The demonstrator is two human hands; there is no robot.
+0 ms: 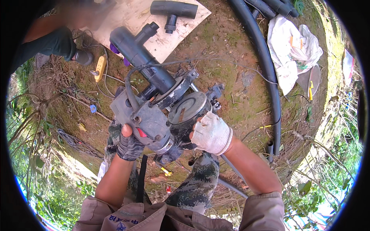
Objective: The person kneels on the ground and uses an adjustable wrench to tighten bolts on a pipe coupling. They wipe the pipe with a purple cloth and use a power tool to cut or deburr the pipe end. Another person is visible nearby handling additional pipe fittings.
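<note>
— Near the middle, over bare dirt ground [231,50]: what sits in the left hand [129,144]?
— Dark-gloved, fingers wrapped tight around the grey body of a power tool [144,119], thumb up beside a red switch.
— And the right hand [211,133]?
— White-gloved, curled against the right edge of the tool's round metal plate [189,109]; cannot tell whether gripping it or only pressing on it.
— Anything fitted on the tool?
— Black pipe fitting [140,54], running up and left from the clamp, purple parts at its far end.
— Farther off?
— Black tee fitting [173,10] lying on a pale board [131,15]. Yellow power strip [100,66] to the left. Long black pipe [266,65] curving down the right, white sack [289,46] just beyond it. Another person's leg [52,42] far left.
</note>
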